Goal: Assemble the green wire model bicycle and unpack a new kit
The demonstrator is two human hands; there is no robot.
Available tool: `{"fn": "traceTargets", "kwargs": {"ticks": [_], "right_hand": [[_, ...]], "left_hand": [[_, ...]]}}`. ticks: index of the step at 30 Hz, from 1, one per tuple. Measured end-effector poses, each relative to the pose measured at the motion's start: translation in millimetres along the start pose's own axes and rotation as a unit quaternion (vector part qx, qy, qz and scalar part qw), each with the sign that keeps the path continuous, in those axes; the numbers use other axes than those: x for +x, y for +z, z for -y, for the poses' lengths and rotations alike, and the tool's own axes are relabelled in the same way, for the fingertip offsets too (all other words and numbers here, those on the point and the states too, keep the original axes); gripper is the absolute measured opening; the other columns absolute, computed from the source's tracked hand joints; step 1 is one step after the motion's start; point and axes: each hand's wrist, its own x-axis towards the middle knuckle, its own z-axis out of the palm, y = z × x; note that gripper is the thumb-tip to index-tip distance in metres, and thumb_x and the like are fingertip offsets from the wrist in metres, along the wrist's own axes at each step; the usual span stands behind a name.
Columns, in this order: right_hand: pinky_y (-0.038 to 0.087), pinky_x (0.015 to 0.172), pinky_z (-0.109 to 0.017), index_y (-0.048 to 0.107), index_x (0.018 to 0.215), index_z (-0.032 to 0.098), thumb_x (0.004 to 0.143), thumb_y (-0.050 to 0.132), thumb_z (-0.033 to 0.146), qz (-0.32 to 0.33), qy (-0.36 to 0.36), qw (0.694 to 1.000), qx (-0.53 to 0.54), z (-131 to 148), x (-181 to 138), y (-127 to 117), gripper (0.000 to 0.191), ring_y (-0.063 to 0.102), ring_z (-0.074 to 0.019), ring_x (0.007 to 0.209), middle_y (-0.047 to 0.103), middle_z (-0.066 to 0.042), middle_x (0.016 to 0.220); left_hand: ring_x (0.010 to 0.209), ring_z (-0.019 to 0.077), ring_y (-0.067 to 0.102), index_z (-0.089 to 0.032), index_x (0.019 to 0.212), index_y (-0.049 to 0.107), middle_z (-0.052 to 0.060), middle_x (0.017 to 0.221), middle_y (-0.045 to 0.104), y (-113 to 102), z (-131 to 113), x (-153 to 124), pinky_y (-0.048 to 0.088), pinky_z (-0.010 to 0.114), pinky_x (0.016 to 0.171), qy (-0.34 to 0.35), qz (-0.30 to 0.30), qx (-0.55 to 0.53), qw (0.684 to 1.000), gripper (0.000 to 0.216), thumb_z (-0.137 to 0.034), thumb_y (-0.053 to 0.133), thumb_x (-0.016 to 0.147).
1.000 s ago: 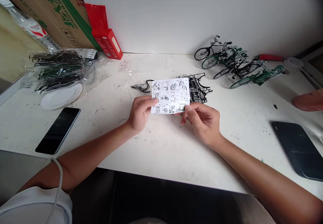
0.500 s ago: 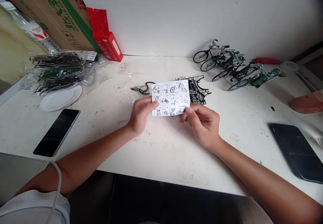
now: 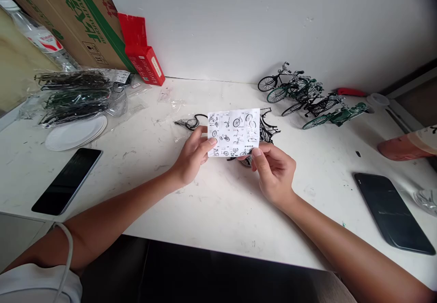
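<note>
Both hands hold up a small white instruction sheet [image 3: 234,132] printed with little bicycle diagrams, over the middle of the white table [image 3: 218,202]. My left hand [image 3: 193,155] pinches its lower left edge. My right hand [image 3: 275,171] pinches its lower right corner between thumb and fingers. Behind the sheet lie black plastic bicycle parts [image 3: 268,127] on a sprue, partly hidden by the paper. A loose black curved part [image 3: 191,121] lies just left of the sheet.
Several finished model bicycles [image 3: 307,95] stand at the back right. Bags of parts [image 3: 73,95] and paper plates [image 3: 73,134] sit at the left, with a phone [image 3: 66,180] nearer. Another dark phone [image 3: 392,212] lies right. A red box [image 3: 145,57] leans on cardboard.
The sheet has been lifted slightly and tilted toward me, now covering more of the black parts behind it. The view has shifted a little left and down.
</note>
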Motion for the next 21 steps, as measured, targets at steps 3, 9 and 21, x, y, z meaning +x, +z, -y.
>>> {"fn": "traceTargets", "kwargs": {"ticks": [3, 9, 21], "right_hand": [[0.052, 0.058, -0.034, 0.075, 0.089, 0.024, 0.11, 0.065, 0.045, -0.016, -0.004, 1.0, -0.006, -0.9, 0.9, 0.0, 0.031, 0.064, -0.0167, 0.067, 0.078, -0.004, 0.085], [0.051, 0.058, -0.033, 0.076, 0.091, 0.024, 0.109, 0.066, 0.045, -0.013, 0.006, 1.0, -0.012, -2.7, 3.1, -0.2, 0.029, 0.064, -0.0164, 0.068, 0.079, -0.004, 0.088], [0.053, 0.062, -0.032, 0.076, 0.087, 0.024, 0.109, 0.066, 0.048, 0.049, 0.017, 0.998, -0.033, -5.9, 3.5, -0.2, 0.034, 0.067, -0.0177, 0.076, 0.075, -0.004, 0.087]], "left_hand": [[0.053, 0.0102, 0.041, -0.026, 0.122, 0.061, 0.001, 0.085, 0.068, 1.1, -2.2, -2.6, 0.032, 0.029, 0.049, -0.027, -0.004, 0.027, 0.999, 0.037, -0.056, 0.068, 0.101], [0.06, 0.0152, 0.064, -0.027, 0.142, 0.054, 0.006, 0.1, 0.078, 0.2, -2.4, -2.2, 0.047, 0.028, 0.05, -0.038, 0.046, 0.004, 0.998, 0.056, -0.063, 0.065, 0.102], [0.09, 0.0285, 0.084, -0.017, 0.12, 0.081, 0.017, 0.124, 0.083, 6.8, 2.6, -5.0, 0.065, 0.037, 0.077, -0.031, 0.051, -0.013, 0.998, 0.044, -0.052, 0.083, 0.093]]}}
